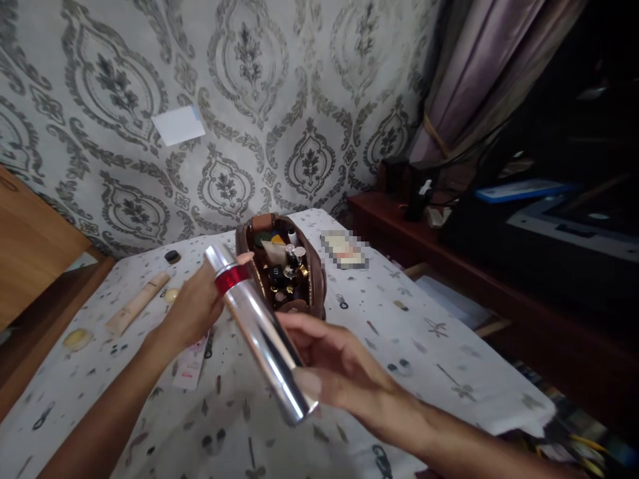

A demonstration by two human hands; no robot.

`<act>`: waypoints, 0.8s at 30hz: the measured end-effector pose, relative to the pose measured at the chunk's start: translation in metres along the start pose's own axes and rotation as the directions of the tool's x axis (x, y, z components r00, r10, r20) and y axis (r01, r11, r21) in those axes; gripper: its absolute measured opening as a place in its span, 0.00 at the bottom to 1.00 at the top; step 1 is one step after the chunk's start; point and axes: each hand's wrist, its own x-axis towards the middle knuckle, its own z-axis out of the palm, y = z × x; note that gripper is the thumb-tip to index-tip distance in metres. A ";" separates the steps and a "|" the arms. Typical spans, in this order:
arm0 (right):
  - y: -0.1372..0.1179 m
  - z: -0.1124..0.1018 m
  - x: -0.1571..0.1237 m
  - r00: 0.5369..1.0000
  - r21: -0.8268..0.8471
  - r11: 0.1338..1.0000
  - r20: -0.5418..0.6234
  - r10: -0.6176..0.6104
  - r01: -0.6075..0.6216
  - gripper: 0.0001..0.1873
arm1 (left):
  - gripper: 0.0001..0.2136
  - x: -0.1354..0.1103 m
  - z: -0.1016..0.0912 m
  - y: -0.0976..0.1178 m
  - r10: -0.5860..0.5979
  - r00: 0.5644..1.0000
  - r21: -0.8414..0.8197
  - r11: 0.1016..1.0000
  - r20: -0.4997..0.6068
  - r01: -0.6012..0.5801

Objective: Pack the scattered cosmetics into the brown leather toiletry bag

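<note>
A long shiny silver tube (259, 329) with a red band near its top is held slantwise above the table, between both hands. My left hand (196, 306) grips its upper end at the red band. My right hand (333, 362) holds the lower end, thumb pressed on the bottom. Just behind the tube stands an open brown pouch (314, 279) filled with several small cosmetic bottles and tubes.
The table wears a white patterned cloth (424, 332). On its left lie a beige tube (136, 305), a small black cap (172, 255), two yellowish round pieces and a white packet (190, 366). A dark wooden shelf (449, 259) and a curtain stand at the right.
</note>
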 end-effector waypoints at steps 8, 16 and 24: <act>-0.064 -0.015 -0.002 0.954 -0.399 0.914 -0.295 -0.048 -0.077 0.30 | 0.21 0.015 -0.008 0.011 0.064 0.985 0.106 0.991 0.158 -0.081; -0.106 -0.012 0.038 0.955 -0.572 0.779 -0.275 0.113 -0.257 0.16 | 0.17 0.008 0.001 0.004 0.023 0.998 0.008 1.000 0.053 -0.024; -0.116 0.007 0.078 0.901 -0.592 0.688 -0.362 0.239 -0.420 0.05 | 0.17 0.007 0.010 0.002 0.044 0.998 -0.047 0.998 -0.043 -0.046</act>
